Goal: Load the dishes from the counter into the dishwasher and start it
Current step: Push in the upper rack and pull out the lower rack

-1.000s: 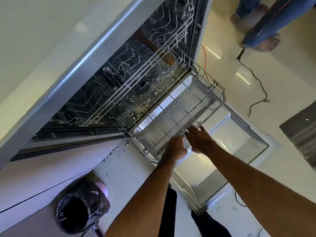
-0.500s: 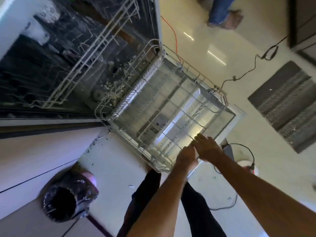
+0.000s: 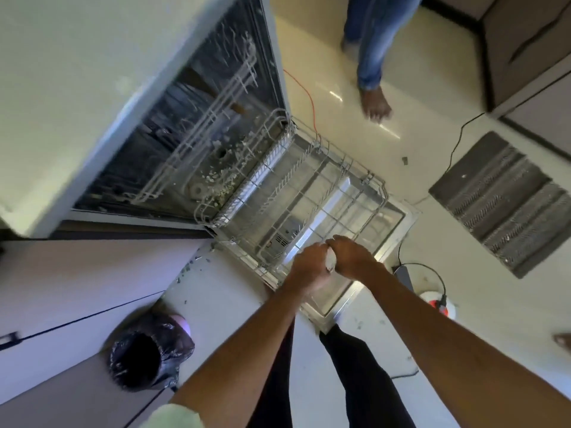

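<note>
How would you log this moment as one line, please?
lower rack out over open door, empty; left hand and right hand hold its front rim

Rack (image 3: 309, 193) sits pulled out of dishwasher (image 3: 185, 134), over the open door (image 3: 397, 216). Bin (image 3: 148, 353) on floor left of door, mat (image 3: 500, 202) to its right.

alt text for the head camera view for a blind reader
The left hand and right hand grip the front edge of the empty lower rack, pulled out over the open dishwasher door, seen from above. A bin with a black bag stands on the floor at left; another person's legs stand beyond.
</note>
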`<act>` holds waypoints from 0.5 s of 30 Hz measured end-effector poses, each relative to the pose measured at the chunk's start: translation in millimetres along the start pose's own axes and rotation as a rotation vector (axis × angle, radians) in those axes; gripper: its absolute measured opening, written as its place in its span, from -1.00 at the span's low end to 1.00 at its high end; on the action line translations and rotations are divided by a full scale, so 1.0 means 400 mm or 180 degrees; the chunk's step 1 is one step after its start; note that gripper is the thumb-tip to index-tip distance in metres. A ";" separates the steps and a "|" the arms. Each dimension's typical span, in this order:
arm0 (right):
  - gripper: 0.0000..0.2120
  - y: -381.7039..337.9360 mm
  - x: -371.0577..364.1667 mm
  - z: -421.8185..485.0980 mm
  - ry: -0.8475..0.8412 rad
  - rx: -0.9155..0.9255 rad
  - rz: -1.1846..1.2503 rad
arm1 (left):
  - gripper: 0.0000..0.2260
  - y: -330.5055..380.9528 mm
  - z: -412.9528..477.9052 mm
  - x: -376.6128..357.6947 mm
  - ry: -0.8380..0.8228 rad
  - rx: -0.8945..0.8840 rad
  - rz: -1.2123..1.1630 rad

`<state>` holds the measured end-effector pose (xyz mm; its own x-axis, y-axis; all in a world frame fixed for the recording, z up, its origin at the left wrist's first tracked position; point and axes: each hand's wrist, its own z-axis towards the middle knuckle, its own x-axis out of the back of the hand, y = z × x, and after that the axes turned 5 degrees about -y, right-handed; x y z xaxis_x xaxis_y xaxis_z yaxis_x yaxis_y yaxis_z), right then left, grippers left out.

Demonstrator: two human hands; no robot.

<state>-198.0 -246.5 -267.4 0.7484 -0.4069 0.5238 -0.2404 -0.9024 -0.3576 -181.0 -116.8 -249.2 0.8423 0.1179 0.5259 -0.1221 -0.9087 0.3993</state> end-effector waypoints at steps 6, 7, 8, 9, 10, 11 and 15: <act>-0.53 -0.240 0.284 -0.244 0.0483 0.0324 0.0421 | -0.61 0.043 -0.293 0.310 0.1108 -0.0090 -0.0208; -0.55 -0.288 0.327 -0.283 0.0562 0.0415 0.0441 | -0.62 0.050 -0.348 0.357 0.1222 -0.0075 -0.0238; -0.54 -0.336 0.365 -0.318 0.0599 0.0486 0.0422 | -0.64 0.055 -0.402 0.399 0.1300 -0.0034 -0.0266; -0.54 -0.383 0.396 -0.348 0.0624 0.0560 0.0354 | -0.65 0.060 -0.456 0.438 0.1391 -0.0006 -0.0336; -0.56 -0.431 0.421 -0.374 0.0648 0.0644 0.0245 | -0.66 0.058 -0.504 0.472 0.1488 0.0011 -0.0399; -0.60 -0.481 0.444 -0.396 0.0668 0.0732 0.0154 | -0.69 0.054 -0.553 0.503 0.1624 -0.0002 -0.0438; -0.73 -0.676 0.495 -0.456 0.0655 0.1028 -0.0367 | -0.79 -0.003 -0.725 0.593 0.2004 0.0014 -0.0531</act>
<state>-97.5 -108.6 73.9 0.6118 -0.3550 0.7068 0.0692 -0.8661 -0.4950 -133.4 28.4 93.0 0.3808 0.4684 0.7973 -0.0131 -0.8594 0.5111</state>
